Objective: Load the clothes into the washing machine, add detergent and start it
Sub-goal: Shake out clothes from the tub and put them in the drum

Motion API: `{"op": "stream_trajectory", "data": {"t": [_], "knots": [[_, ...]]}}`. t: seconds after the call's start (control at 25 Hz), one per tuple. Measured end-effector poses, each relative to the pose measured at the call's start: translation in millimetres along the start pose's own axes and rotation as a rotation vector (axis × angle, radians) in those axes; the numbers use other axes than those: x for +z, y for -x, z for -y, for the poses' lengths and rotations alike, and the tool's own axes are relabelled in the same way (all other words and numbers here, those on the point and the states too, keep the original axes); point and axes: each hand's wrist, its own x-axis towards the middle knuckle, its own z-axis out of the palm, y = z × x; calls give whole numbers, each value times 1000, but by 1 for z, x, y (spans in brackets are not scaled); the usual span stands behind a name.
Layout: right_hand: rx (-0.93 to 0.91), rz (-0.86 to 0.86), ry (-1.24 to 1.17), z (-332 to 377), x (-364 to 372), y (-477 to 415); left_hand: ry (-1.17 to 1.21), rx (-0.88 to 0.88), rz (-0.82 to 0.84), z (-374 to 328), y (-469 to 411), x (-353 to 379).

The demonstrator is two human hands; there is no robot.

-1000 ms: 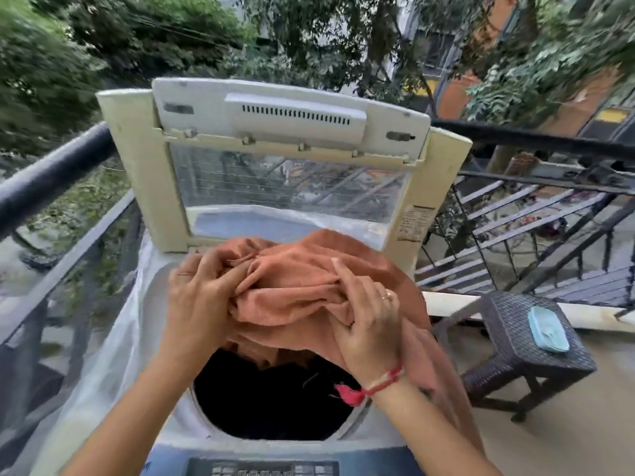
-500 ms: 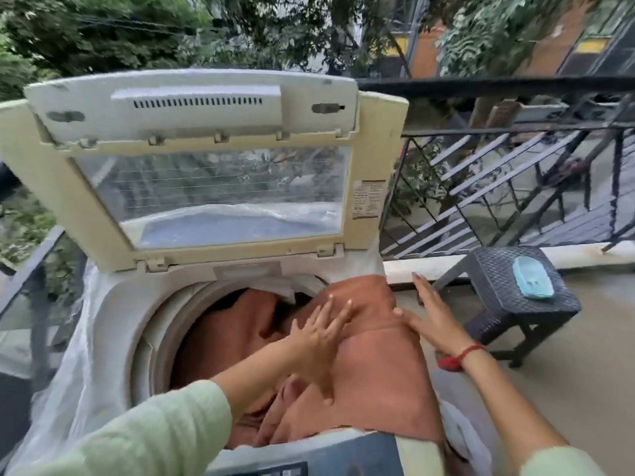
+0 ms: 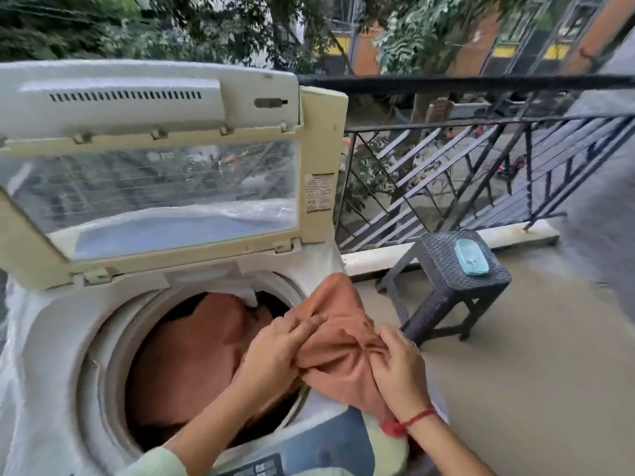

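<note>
Gripping one orange cloth [image 3: 340,338], the left hand [image 3: 271,348] and right hand [image 3: 400,372] each close on a fold of it at the right rim of the washer [image 3: 44,338]. Part of the cloth lies in the drum, its lower end lost in shadow. The rest hangs over the rim, hidden behind the right wrist. The panel [image 3: 261,470] is cut off at the bottom edge, its buttons too blurred to read. The lid [image 3: 323,149] stands up, its left end cropped. One stool [image 3: 446,269] stands near the railing [image 3: 481,82] and bears one blue case [image 3: 471,262]; I cannot tell its contents.
</note>
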Motion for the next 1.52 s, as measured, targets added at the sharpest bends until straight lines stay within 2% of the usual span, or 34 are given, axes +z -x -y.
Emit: {"op": "stream_trajectory", "data": {"t": [0.12,0.24,0.32,0.36,0.4,0.44,0.52,0.56,0.6,0.64,0.68,0.72,0.8,0.88,0.96,1.0,1.04,1.12,1.2,1.28,1.32,1.4,1.52], "knots": [[-236,-131,56,67,-17,-17,-68,-11,-335,-1,5,-69],[-597,-287,18,153,-21,-30,-165,-121,-636,12,37,-138],[-689,-263,23,194,1,-36,-261,-253,-723,29,59,-163],[-673,-217,78,203,21,-38,-330,-324,-700,45,69,-165],[-626,-129,203,203,45,-38,-434,-384,-590,65,78,-160],[-559,66,353,196,71,-37,-534,-445,-352,83,87,-154],[-426,661,609,168,105,-29,-525,-537,406,105,92,-139],[-394,934,635,150,111,-24,-431,-545,786,100,89,-132],[-371,1106,565,133,105,-24,-339,-552,1052,90,80,-127],[-347,1102,412,119,91,-29,-280,-527,1128,81,67,-120],[-317,986,243,105,72,-38,-259,-475,1064,69,56,-114],[-301,812,144,89,51,-50,-271,-413,914,61,44,-104],[-211,595,162,48,10,-78,-248,-327,662,55,19,-72],[68,539,50,-4,-9,-88,-111,-276,667,51,-2,-25],[387,512,-230,-40,-2,-70,56,-242,743,39,-21,10],[430,555,-400,-56,5,-53,124,-216,760,37,-26,20],[406,589,-542,-69,11,-33,163,-187,761,36,-29,27],[443,648,-626,-72,18,-8,179,-173,691,42,-24,32],[524,565,-671,-64,11,-6,83,-164,549,42,-6,35],[508,513,-741,-63,-1,2,25,-136,374,34,12,31],[473,465,-704,-59,-5,5,-1,-134,332,30,17,25],[356,300,-410,-50,-6,8,-69,-121,253,24,20,0],[129,35,-165,-13,-1,8,-205,-21,-27,28,20,-51]]}}
